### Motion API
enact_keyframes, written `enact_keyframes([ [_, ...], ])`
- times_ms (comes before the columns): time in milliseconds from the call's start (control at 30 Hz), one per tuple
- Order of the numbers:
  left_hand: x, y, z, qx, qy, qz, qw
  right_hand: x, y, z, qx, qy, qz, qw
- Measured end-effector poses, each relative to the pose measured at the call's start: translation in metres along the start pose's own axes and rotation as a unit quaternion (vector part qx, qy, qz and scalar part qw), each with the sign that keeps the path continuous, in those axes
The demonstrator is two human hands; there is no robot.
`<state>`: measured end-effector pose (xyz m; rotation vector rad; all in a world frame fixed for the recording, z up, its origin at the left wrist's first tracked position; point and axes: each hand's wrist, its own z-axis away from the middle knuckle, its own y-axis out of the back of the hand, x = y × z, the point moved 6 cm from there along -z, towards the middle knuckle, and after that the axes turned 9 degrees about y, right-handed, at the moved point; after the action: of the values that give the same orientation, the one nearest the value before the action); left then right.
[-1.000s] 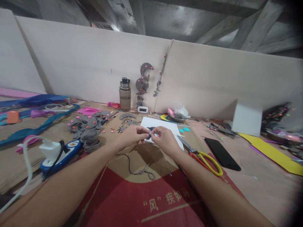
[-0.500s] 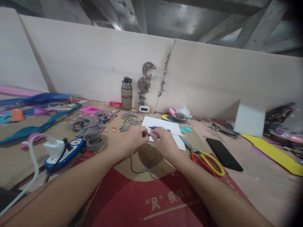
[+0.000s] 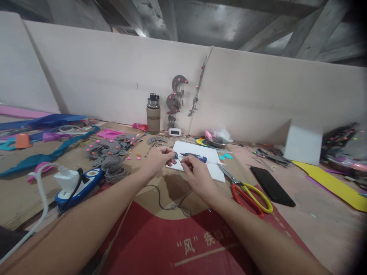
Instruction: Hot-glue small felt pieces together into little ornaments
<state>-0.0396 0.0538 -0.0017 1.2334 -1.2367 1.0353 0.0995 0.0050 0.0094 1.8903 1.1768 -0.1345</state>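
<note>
Left hand: the left hand (image 3: 158,158) is over the cardboard sheet (image 3: 160,233), just in front of the white board (image 3: 210,168). Its thumb and fingertips are closed together in a pinch on a small teal piece (image 3: 175,155).
Right hand: the right hand (image 3: 195,172) is just beside the left one, a little nearer to the person. Its thumb and forefinger are also pinched together, on a thin grey cord (image 3: 169,198); how firm the hold is cannot be told.
Small teal piece: it is held above the near left corner of the white board, between the two hands. Its exact form is too small to tell.
Cord: it hangs from the hands down to the cardboard and lies there in a loose loop with a knot.
White board: it lies flat behind the hands, with a dark blue piece (image 3: 195,156) on it.
Scissors: the scissors (image 3: 246,191) with red and yellow handles lie to the right of the right hand, apart from it.
Phone: a black phone (image 3: 272,186) lies further right.
Left side: a bundle of grey cord (image 3: 112,167) and a blue power strip (image 3: 80,186) with a white plug.
Back wall: a water bottle (image 3: 153,113) stands near it.
</note>
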Motion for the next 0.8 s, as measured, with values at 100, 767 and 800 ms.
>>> enact_keyframes([
  [100,-0.008,0.01,-0.009,0.029,0.036,0.091,0.995,-0.001,-0.002,0.0,-0.013,0.021,0.02,0.999],
  [767,-0.017,0.041,-0.025,0.119,0.012,0.237,0.964,0.044,0.042,-0.01,-0.027,-0.143,0.234,0.961],
  [800,-0.017,0.041,-0.025,0.118,0.006,0.236,0.965,0.054,0.043,-0.008,-0.055,-0.175,0.271,0.945],
])
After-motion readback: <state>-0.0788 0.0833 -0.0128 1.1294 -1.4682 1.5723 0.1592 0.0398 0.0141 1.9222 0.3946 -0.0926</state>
